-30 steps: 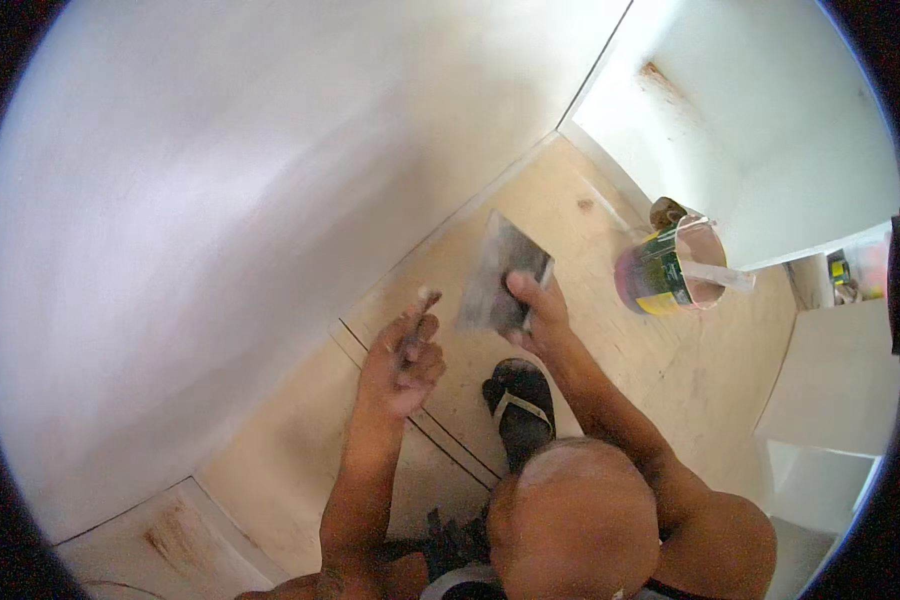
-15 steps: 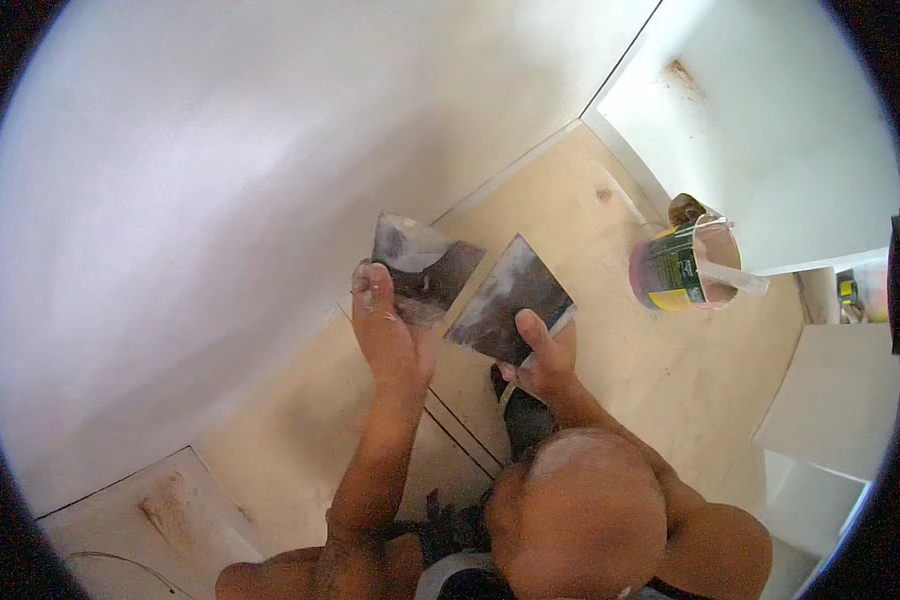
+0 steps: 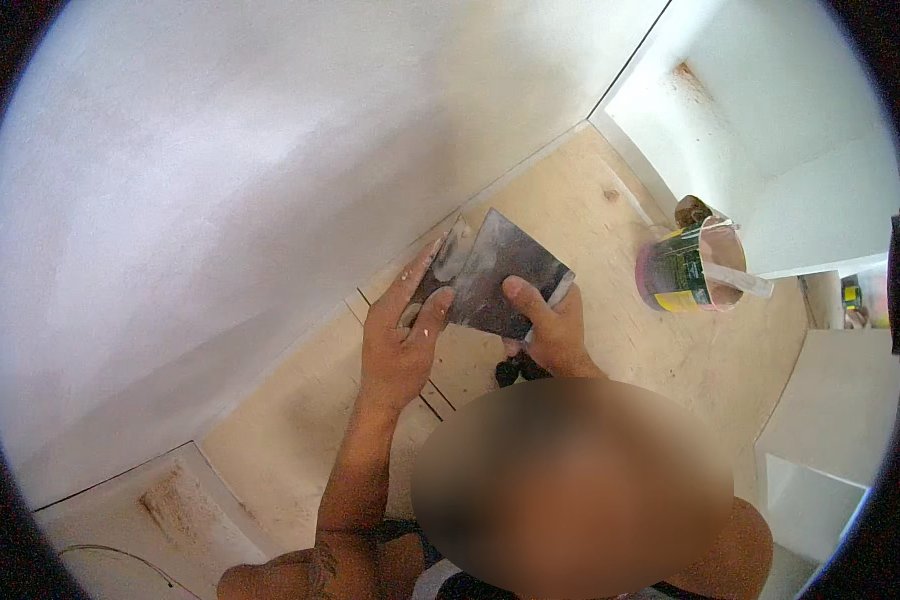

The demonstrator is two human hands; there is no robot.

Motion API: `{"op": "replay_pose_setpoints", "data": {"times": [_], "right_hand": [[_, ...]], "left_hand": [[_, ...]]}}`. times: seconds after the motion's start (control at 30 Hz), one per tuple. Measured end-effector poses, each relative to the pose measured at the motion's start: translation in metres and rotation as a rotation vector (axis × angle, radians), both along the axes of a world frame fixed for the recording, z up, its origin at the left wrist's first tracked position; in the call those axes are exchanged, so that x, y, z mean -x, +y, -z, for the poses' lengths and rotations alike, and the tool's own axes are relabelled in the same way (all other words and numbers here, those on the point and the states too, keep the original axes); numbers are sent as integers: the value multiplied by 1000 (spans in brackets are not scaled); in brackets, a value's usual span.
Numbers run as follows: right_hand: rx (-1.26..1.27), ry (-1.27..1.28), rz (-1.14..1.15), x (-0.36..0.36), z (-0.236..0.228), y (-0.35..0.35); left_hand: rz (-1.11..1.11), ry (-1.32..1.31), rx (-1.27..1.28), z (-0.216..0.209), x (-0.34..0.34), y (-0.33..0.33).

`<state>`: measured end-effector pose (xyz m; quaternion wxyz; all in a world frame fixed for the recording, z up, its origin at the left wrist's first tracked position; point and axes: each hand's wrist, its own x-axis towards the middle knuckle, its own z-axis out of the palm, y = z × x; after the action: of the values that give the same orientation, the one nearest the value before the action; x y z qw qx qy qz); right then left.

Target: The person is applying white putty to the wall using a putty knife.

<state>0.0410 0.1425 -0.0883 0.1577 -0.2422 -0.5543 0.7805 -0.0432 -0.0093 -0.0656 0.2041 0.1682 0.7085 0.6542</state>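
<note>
- The left hand holds a smeared plate, a thin, flat piece with pale paste on its face; its grip is closed to the plate's thickness, the fingers stretched along the outer edge and the thumb bent in at the near side.
- The right hand has a dark plate, squarish and dusted with pale marks; its grip is narrowed on the near right edge, thumb flat on the upper face and the other fingers mostly hidden beneath.
- Both plates are held up in front of the person, tilted, the dark plate partly covering the smeared one; whether they touch cannot be told.
- To the right, well apart from the hands, a bucket stands on the tan floor, with a pale stick jutting over its rim.
- A brown object sits just beside the bucket.
- A broad pale wall rises to the left of the hands.
</note>
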Motion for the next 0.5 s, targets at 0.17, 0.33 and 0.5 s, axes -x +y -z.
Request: {"op": "replay_pose_setpoints", "data": {"times": [0.17, 0.33, 0.5], "right_hand": [[-30, -19, -19, 3, -12, 10], [-21, 70, -61, 8, -16, 29], [-387, 250, 396, 2, -45, 48]], "left_hand": [[139, -193, 74, -18, 2, -6], [299, 127, 129, -6, -4, -5], [280, -131, 456, 15, 0, -2]]}}
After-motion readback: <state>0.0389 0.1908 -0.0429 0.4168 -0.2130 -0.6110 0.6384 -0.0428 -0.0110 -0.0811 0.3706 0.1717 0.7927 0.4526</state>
